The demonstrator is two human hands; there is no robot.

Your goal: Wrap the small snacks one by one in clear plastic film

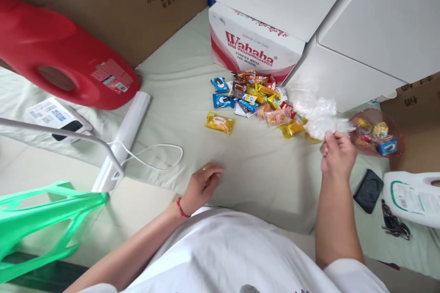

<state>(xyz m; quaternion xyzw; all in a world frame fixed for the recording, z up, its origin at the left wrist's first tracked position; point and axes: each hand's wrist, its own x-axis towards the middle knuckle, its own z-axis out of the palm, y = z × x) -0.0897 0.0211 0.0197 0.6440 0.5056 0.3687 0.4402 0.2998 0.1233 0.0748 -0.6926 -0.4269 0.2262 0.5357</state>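
My right hand (338,153) pinches the edge of a crumpled clear plastic bag (318,112), which spreads up and to the left over the right side of a pile of wrapped snacks (256,96). Just right of that hand, a reddish see-through bowl (373,133) holds several small wrapped snacks. My left hand (202,185) hovers or rests near my body with its fingers loosely curled together and nothing visible in them; a red cord circles its wrist. Nearest to it in front lies a single yellow snack packet (220,122), apart from the pile.
Behind the pile stand a Wahaha water carton (254,46) and white cabinets (364,32). At left are a red jug (65,55), a white roll (127,132), a cable (165,146) and a green stool (51,219). A phone (369,191) and white jug (414,197) lie at right.
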